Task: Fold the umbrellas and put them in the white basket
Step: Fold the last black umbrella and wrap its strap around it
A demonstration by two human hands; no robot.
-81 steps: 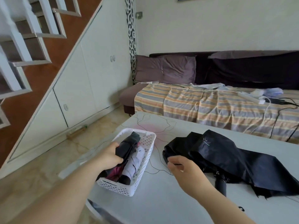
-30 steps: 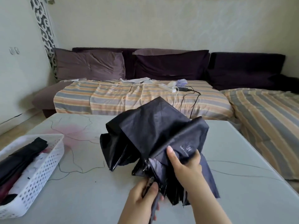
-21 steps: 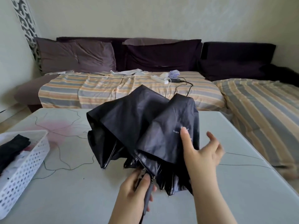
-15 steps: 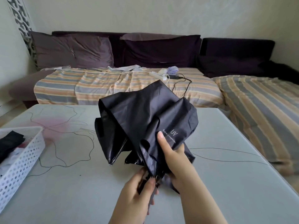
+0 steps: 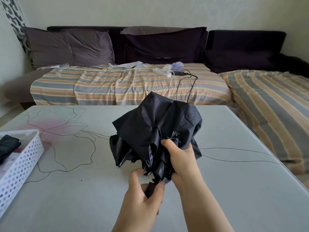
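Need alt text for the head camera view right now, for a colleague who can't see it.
Over a grey table, the right hand grips the bunched canopy of a black umbrella while the left hand holds its handle. A white basket holding folded umbrellas sits at the left edge; a striped sofa lies behind.

A black umbrella (image 5: 155, 129) with small white "UV" lettering is held above the table, its cloth bunched loosely and its handle pointing toward the person. The white perforated basket (image 5: 18, 166) stands at the left edge, well apart, with folded umbrellas (image 5: 8, 146) inside.
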